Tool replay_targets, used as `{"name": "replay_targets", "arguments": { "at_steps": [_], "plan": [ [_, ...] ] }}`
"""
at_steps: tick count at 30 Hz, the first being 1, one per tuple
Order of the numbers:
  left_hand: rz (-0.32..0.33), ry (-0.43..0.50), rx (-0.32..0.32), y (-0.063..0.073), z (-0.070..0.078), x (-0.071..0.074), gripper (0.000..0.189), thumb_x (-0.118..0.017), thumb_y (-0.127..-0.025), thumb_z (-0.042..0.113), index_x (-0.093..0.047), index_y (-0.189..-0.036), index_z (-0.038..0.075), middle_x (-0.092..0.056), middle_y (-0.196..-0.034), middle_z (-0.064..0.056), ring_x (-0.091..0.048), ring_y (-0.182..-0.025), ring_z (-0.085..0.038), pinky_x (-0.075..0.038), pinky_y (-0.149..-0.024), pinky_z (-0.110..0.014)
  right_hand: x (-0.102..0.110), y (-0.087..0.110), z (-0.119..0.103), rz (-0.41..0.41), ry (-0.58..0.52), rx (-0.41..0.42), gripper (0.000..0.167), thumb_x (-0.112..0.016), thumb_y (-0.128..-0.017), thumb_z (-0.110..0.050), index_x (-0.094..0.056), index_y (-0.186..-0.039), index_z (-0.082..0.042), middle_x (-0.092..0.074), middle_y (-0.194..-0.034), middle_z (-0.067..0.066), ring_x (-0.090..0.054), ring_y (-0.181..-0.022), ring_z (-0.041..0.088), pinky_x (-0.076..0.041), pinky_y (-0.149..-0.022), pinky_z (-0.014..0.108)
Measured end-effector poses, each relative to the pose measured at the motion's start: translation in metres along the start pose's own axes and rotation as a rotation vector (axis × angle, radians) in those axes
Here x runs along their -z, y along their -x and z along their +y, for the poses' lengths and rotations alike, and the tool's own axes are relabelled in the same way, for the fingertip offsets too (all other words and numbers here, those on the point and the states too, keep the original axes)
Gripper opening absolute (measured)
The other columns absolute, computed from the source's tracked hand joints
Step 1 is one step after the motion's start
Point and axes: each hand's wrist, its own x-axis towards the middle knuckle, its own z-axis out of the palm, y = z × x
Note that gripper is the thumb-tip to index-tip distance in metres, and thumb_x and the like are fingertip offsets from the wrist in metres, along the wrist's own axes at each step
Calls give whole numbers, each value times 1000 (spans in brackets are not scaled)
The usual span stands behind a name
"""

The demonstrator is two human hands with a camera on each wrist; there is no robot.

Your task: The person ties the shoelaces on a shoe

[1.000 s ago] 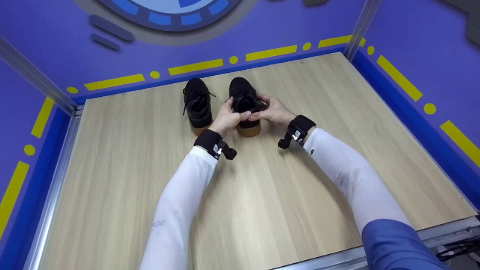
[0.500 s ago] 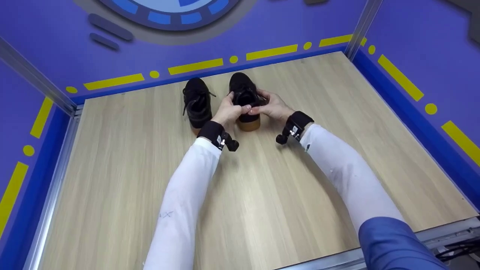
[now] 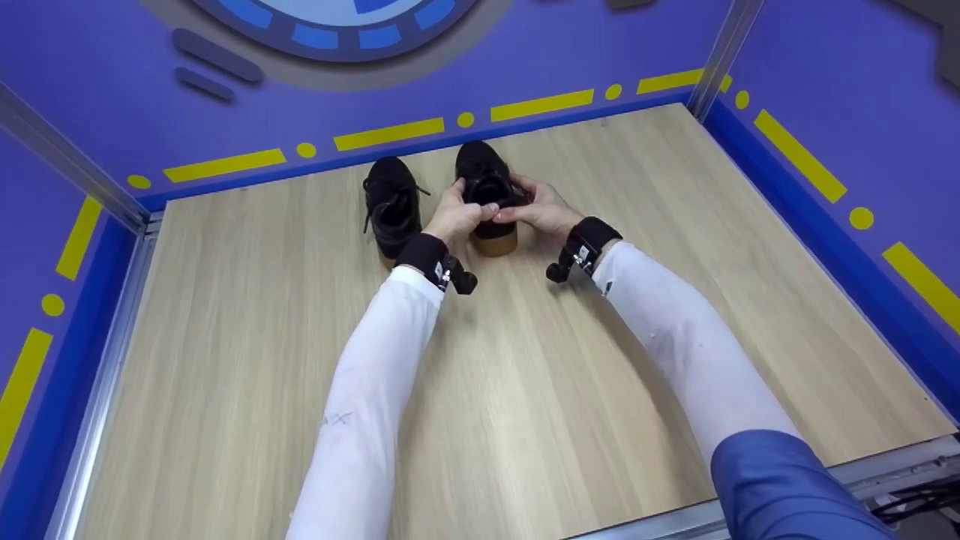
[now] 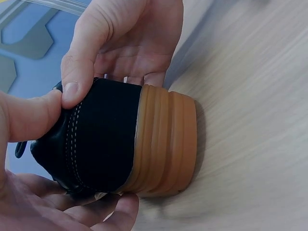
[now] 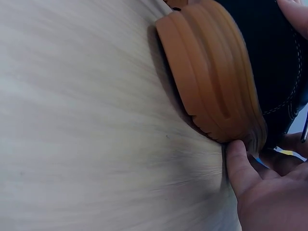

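Observation:
Two black lace-up shoes with tan soles sit side by side near the back of the wooden board, toes toward the rear wall. My left hand (image 3: 456, 216) and right hand (image 3: 546, 210) grip the right-hand shoe (image 3: 478, 160) from either side, around its ankle opening. Both thumbs meet at the top of its heel collar, as the left wrist view shows beside the stitched black heel (image 4: 106, 134). In the right wrist view the tan sole (image 5: 207, 62) is close on the board, with a fingertip at its lower edge. The other shoe (image 3: 391, 199) stands just left, its heel partly hidden by my left wrist.
A purple back wall (image 3: 525, 67) with yellow markings rises right behind the shoe toes. Side walls bound the wooden board (image 3: 247, 360) at left and right, and a metal rail (image 3: 892, 469) runs along the front edge.
The right-hand shoe has slid forward toward the back wall, both hands moving with it. Its toe is now farther back than the other shoe's, which has stayed in place.

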Motion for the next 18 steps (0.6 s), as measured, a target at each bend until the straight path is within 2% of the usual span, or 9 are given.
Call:
{"name": "replay_targets", "arguments": {
  "at_steps": [3, 7, 10, 14, 16, 18],
  "plan": [
    [6, -24, -1, -1, 0, -1, 95, -75, -92, 2, -16, -167, 2, -27, -172, -18, -28, -159, -27, -25, -130, -34, 0, 1, 0, 2, 6, -3, 94, -85, -84, -11, -35, -163, -7, -42, -166, 12, -40, -152, 22, -25, -129, 33],
    [10, -99, -10, -1, 1, 0, 93, -74, -95, 8, -17, -167, 1, -27, -172, -19, -28, -159, -28, -25, -130, -35, -1, 1, -1, -15, -3, 14, 93, -84, -85, -9, -35, -164, -7, -44, -165, 14, -46, -149, 26, -34, -125, 33],
    [0, -188, -41, 2, 2, 1, 88, -73, -96, 13, -20, -166, 0, -31, -170, -20, -32, -158, -29, -28, -129, -36, -2, 4, -4, -33, -11, 9, 91, -83, -87, -8, -34, -164, -8, -44, -164, 14, -49, -148, 28, -41, -121, 33],
    [-15, -307, -134, 15, 1, 10, 81, -74, -96, 17, -31, -162, -3, -41, -164, -23, -40, -153, -32, -33, -127, -39, -2, 13, -12, -48, 27, -20, 93, -84, -88, -9, -32, -165, -9, -42, -166, 14, -47, -149, 31, -42, -121, 39],
    [-18, -348, -173, 25, 2, 19, 78, -75, -97, 19, -36, -160, -3, -44, -163, -23, -45, -150, -33, -37, -124, -40, 0, 18, -18, -54, 94, -22, 95, -85, -88, -13, -31, -165, -8, -39, -168, 14, -44, -151, 35, -40, -123, 44],
    [-23, -355, -213, 37, 3, 30, 71, -75, -97, 21, -44, -156, 0, -50, -159, -21, -55, -143, -33, -46, -118, -41, 4, 24, -25, -55, 191, -10, 96, -85, -88, -17, -29, -165, -6, -35, -170, 15, -40, -153, 37, -37, -124, 48]
  ]
}}
